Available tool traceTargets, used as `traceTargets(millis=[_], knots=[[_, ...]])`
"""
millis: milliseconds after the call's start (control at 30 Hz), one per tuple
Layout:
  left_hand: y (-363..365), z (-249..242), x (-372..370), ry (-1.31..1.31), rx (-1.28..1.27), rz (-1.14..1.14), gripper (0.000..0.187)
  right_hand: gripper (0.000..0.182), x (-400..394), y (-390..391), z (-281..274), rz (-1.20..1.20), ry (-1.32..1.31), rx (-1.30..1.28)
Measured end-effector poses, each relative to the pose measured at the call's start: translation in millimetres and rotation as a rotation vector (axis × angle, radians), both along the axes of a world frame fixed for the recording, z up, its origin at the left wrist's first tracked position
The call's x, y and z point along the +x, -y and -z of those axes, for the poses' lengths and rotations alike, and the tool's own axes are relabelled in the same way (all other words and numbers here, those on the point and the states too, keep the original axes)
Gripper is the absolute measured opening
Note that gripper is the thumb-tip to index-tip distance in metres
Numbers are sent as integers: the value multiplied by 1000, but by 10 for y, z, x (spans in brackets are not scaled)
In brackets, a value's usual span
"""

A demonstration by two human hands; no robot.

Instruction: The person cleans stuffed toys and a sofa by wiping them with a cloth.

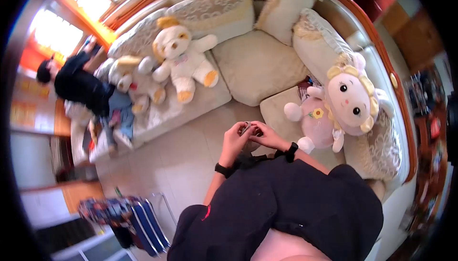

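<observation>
My left hand (235,140) and my right hand (269,136) meet in front of my body, with their fingers bent and pressed together. Between the fingertips shows a small greyish object (245,127), mostly covered and too small to name. Each wrist wears a black band, the left one (224,170) and the right one (290,152). Closest to my right hand is a large pink plush doll (318,122) with a yellow flower on its chest, sitting on the sofa, apart from the hand.
A beige corner sofa (257,68) curves around me with patterned cushions (210,10). Two plush dogs, one white and orange (186,61), sit to the left. Another person in dark clothes (83,82) is at the sofa's left end. A chair with blue slats (148,227) stands lower left.
</observation>
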State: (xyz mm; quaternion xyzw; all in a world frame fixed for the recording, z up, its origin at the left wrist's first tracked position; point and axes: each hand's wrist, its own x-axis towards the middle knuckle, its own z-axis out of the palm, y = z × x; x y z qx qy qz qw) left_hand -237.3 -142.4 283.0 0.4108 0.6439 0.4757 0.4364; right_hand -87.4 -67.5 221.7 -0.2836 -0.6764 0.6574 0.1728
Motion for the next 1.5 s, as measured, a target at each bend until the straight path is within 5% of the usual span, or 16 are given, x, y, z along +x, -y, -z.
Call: traceTargets(millis=[100,233,433,733,833,1000,1100,1233,1333,1467,1500], knots=[[-282,164,-270,70,-37,-21,28,46,-219,-169,-149,104,-104,-220],[-585,334,-340,290,-7,138,30,44,-308,-332,-483,227,113,-167],[-910,484,-222,461,-234,410,30,48,-49,-216,-319,494,15,-233],[-1144,490,724,242,-174,722,22,57,823,198,-437,876,23,-271],[-1221,523,1182,279,-158,799,21,56,1294,279,-556,924,156,63],[-1293,227,1980,357,-37,1033,13,37,2218,469,-411,1019,-28,-100],[-1414,169,2347,180,177,1089,6,27,2734,526,-334,1228,266,395],[-1487,159,2659,48,534,963,9,21,2999,648,-251,1233,562,482],[-1552,-122,2640,-18,257,1057,16,18,3065,737,-282,980,583,196],[-1892,-411,2492,-325,175,1476,46,16,3263,767,-665,1096,450,-19],[-1982,-337,2489,-438,249,1567,53,14,3370,712,-895,993,705,515]])
